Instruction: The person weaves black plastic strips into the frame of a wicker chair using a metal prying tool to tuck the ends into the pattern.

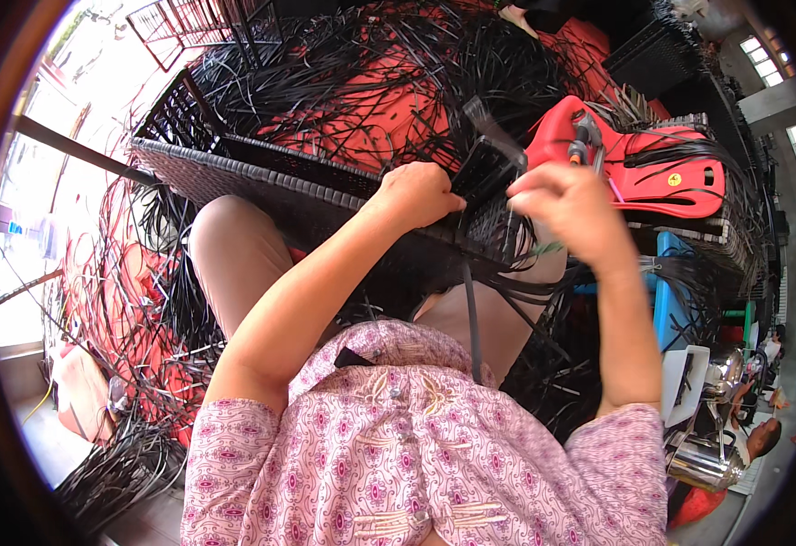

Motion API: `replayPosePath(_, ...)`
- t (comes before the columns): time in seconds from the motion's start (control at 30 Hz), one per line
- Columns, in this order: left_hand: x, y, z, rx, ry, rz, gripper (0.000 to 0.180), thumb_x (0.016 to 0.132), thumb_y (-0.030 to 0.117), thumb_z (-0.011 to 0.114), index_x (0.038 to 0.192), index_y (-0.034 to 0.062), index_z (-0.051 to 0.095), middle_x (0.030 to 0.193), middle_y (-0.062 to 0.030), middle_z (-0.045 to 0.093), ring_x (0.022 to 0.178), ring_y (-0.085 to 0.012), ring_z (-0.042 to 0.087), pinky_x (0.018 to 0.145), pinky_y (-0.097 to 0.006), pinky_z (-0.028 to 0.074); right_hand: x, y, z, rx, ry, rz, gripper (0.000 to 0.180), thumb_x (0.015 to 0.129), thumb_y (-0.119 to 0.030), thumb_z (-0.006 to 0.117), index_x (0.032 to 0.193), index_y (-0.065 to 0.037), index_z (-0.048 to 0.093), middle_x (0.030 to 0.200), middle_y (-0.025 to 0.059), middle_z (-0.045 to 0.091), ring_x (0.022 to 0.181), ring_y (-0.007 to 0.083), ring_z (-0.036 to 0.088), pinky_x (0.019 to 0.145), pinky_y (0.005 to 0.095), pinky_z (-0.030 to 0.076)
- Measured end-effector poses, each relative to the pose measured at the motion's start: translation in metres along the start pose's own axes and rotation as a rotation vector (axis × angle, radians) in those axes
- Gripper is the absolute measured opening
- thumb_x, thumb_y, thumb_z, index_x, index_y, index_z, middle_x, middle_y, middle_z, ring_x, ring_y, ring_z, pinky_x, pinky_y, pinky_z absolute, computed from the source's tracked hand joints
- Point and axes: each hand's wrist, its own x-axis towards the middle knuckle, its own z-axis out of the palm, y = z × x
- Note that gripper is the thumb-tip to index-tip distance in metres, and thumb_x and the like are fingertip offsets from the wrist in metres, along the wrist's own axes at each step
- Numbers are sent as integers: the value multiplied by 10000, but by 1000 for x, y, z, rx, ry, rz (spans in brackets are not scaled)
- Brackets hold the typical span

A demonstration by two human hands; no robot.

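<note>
The big dark woven basket frame (261, 187) lies across the lap, loose black strips (398, 55) heaped inside it over red sheeting. The left hand (421, 193) pinches the woven edge, fingers closed on it; the right hand (569, 205) is closed on a black strip (493, 136) at that edge. A strip could probably slip or snag in the tangle, loosening the weave
</note>
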Motion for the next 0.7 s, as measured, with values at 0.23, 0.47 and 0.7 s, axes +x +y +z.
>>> replayPosePath(0.23,-2,-18,10,-602,298,-35,355,964,300,607,841,-27,674,693,-72,657,608,-149,627,581,-312,509,4,21,64,-106,-128,104,437,721,-392,830,780,20,694,676,162,669,646,248,680,640,390,513)
replayPosePath(0.47,-35,-12,6,-736,216,-124,333,970,277,608,854,-29,667,741,-59,668,625,-117,621,610,-270,517,-17,27,85,136,-210,221,324,692,-237,838,796,15,663,694,103,674,620,172,635,604,318,499)
replayPosePath(0.7,-60,-24,18,-980,143,-133,210,999,213,577,1069,37,668,814,-7,643,678,-67,591,644,-206,493,-35,26,81,753,-441,586,266,770,-92,766,954,-12,591,731,4,591,516,39,464,444,196,337)
